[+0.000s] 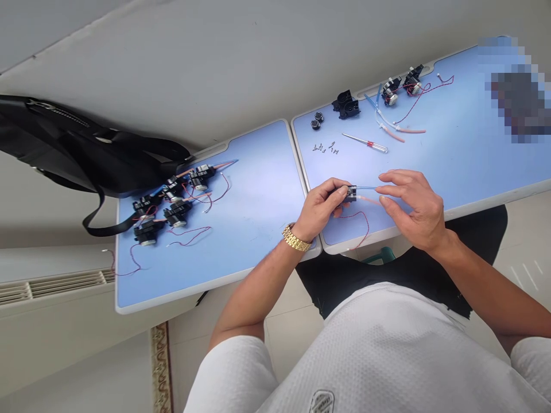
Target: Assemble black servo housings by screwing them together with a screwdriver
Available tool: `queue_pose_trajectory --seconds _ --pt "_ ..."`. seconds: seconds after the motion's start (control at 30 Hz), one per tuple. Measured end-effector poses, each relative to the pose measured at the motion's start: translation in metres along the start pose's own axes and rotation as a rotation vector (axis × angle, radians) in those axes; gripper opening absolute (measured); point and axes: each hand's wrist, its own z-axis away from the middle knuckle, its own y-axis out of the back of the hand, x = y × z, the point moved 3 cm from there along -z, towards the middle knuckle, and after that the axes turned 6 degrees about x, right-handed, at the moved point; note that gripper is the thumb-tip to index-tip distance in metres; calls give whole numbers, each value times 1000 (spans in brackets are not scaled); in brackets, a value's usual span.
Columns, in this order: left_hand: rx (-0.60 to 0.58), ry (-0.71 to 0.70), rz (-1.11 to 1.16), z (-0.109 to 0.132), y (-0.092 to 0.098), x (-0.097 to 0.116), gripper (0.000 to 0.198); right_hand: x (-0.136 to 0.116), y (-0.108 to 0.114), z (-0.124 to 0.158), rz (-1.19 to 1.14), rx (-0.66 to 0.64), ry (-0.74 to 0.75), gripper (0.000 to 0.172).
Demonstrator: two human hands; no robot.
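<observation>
My left hand (323, 205) is closed around a small black pump-like unit (352, 194), its thumb pressed on top. A blue tube (365, 187) and a pinkish tube (368, 199) stick out of the unit to the right. A thin red-and-blue wire (365, 221) hangs from it over the table. My right hand (411, 207) is at the far ends of the two tubes, fingers stretched and a gap between thumb and forefinger. Its fingertips hide the tube ends. Beyond the hands lie a screwdriver (365, 143) and several tiny metal screws (326, 149).
Several similar wired units (174, 212) cluster on the left table (253, 212), beside a black bag (86, 149). At the back of the right table are black housings (345, 105), two round black parts (317, 120), loose tubes (390, 126) and two more units (391, 92).
</observation>
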Motion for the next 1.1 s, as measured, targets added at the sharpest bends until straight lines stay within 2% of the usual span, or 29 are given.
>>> queue_pose_trajectory --seconds 0.13,0.27,0.4,0.6,0.67,0.9,0.97,1.1 --pt "-6 -65 -93 2 0 7 56 2 3 0 -6 19 -44 16" --pt "36 -226 -267 5 -2 15 58 5 5 3 -31 32 -100 14" --pt "44 -351 -320 5 -4 17 54 7 6 5 -37 23 -129 14" --pt "18 -401 -328 5 -5 16 46 7 7 5 -80 -6 -125 18" --pt "5 -397 -325 5 -6 16 47 6 6 4 -80 -57 -71 23" --pt "-41 -440 -367 5 -8 18 44 2 -6 5 41 -410 95 51" --pt "-41 -467 -377 6 -8 18 42 2 -8 7 108 -447 127 54" --pt "-53 -470 -416 6 -7 16 41 0 -8 11 202 -422 220 54"
